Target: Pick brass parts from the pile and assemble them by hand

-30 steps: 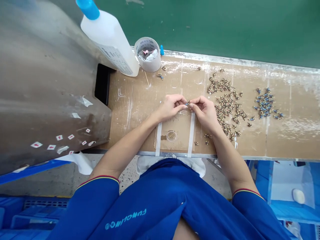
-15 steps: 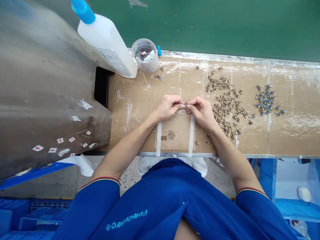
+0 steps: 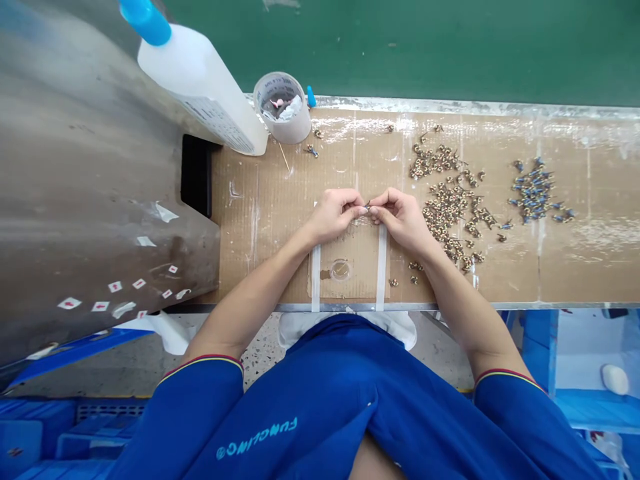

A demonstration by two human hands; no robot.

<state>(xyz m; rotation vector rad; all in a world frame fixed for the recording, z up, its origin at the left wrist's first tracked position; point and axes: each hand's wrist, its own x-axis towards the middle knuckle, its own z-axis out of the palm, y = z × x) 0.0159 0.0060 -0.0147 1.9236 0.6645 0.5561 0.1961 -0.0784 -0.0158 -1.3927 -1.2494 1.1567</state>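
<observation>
From the head view, a white plastic bottle (image 3: 195, 80) with a blue cap and a translucent cup (image 3: 281, 108) sit at the far left of the cardboard-covered surface (image 3: 260, 233). Loose brass parts (image 3: 445, 213) and blue-tipped parts (image 3: 533, 197) lie to the right. Both are near the hands – the left hand (image 3: 337, 215) and right hand (image 3: 403, 217) are closed, their fingertips together pinching one tiny metal part (image 3: 367, 207) above two strips of white tape (image 3: 381, 267).
</observation>
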